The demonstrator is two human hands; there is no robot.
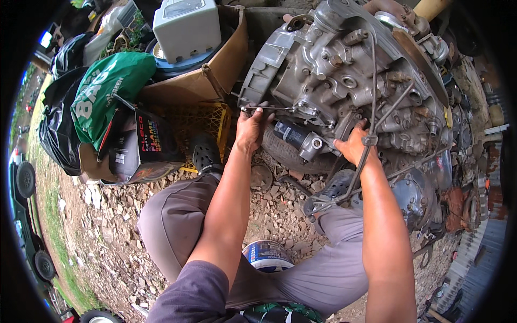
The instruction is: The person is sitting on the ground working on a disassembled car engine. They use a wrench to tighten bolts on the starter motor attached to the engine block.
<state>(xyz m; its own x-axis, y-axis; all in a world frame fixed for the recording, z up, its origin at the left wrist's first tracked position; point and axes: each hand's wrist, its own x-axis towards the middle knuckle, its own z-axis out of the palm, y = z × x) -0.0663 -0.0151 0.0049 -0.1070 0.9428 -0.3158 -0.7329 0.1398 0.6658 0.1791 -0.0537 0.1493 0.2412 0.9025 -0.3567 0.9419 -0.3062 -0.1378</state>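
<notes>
A large grey metal engine (323, 70) fills the upper right in front of me. My left hand (250, 128) is closed on a slim metal wrench (277, 109), thumb along it. The wrench's far end reaches a small fitting (308, 111) on the engine's lower side. Lower on the engine, my right hand (355, 145) grips the casting, thumb and fingers apart around its edge; its fingertips are partly hidden among the parts. Between my hands a dark labelled cylinder (291, 133) sits in a silver housing (313, 146). A stiff cable (372, 81) passes down beside my right hand.
A tyre (277, 153) lies under the engine. To the left stand a cardboard box (229, 54), a yellow crate (218, 126), a dark printed box (142, 137) and a green bag (107, 91). A bucket (267, 254) stands between my legs on stony ground. Engine parts (409, 196) lie at right.
</notes>
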